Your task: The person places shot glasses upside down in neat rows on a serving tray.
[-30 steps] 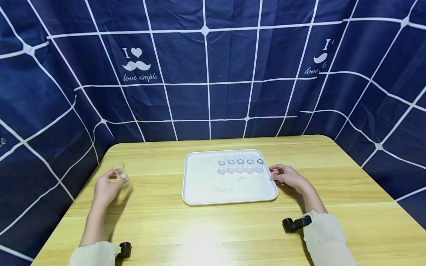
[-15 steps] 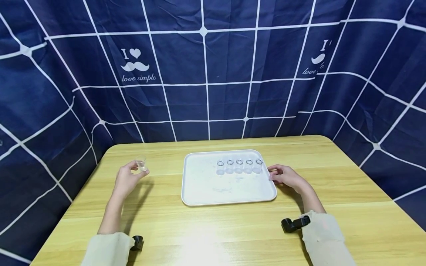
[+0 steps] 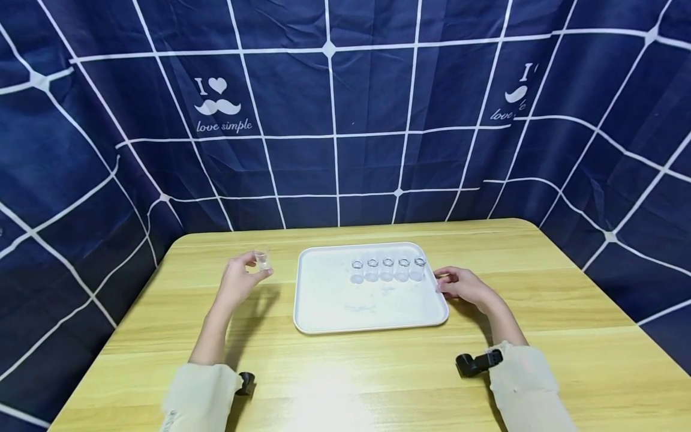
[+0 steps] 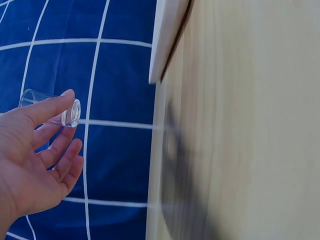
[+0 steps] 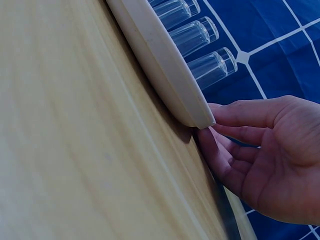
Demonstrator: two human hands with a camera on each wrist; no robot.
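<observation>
1. Holding a small glass [image 3: 262, 259] pinched above the table [image 3: 378, 372], the left hand [image 3: 240, 282] hovers beside the tray [image 3: 324, 312].
2. Five glasses [image 3: 385, 269] already stand in a row there; this one isn't placed.
3. Right hand [image 3: 465, 285], fingers relaxed, touches the tray's edge.

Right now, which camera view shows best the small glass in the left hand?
The left wrist view: the small glass is large there, pinched by the left hand. The head view shows it tiny. The right wrist view misses it.

Light wooden table [image 3: 378, 372] against a navy curtain backdrop [image 3: 335, 120] with white grid lines and moustache prints.
</observation>
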